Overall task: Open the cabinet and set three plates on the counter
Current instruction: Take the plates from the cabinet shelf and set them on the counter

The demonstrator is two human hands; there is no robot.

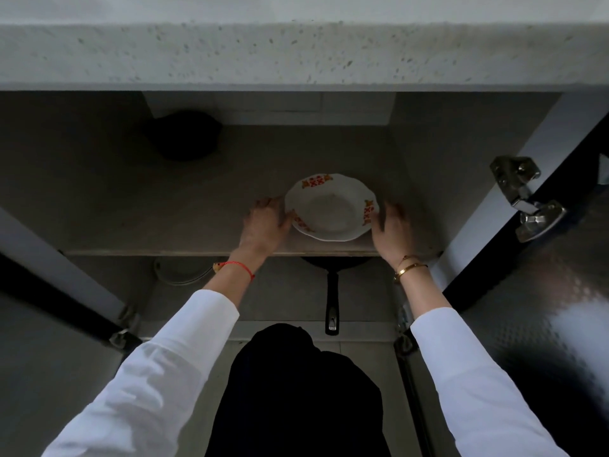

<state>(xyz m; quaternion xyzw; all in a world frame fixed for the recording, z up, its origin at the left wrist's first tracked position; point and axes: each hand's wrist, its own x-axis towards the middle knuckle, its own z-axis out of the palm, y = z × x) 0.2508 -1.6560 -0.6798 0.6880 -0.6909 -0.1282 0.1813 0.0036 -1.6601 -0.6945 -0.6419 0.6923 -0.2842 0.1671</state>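
No readable text, labels, brands or numbers anywhere. Only marking: red-orange ornamental motifs on the plate point(330, 208) rim, purely decorative, not letters or digits.

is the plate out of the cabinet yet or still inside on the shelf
Still inside. The plate sits on the cabinet shelf, under the counter, with the left hand and right hand at its rim.

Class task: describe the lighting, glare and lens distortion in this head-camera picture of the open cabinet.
Head view: cabinet interior dim, the plate brightest; the dark pot at back left nearly lost in shadow; glare streaks the glossy right door; wide-angle lens splays the doors outward and bows the countertop edge.
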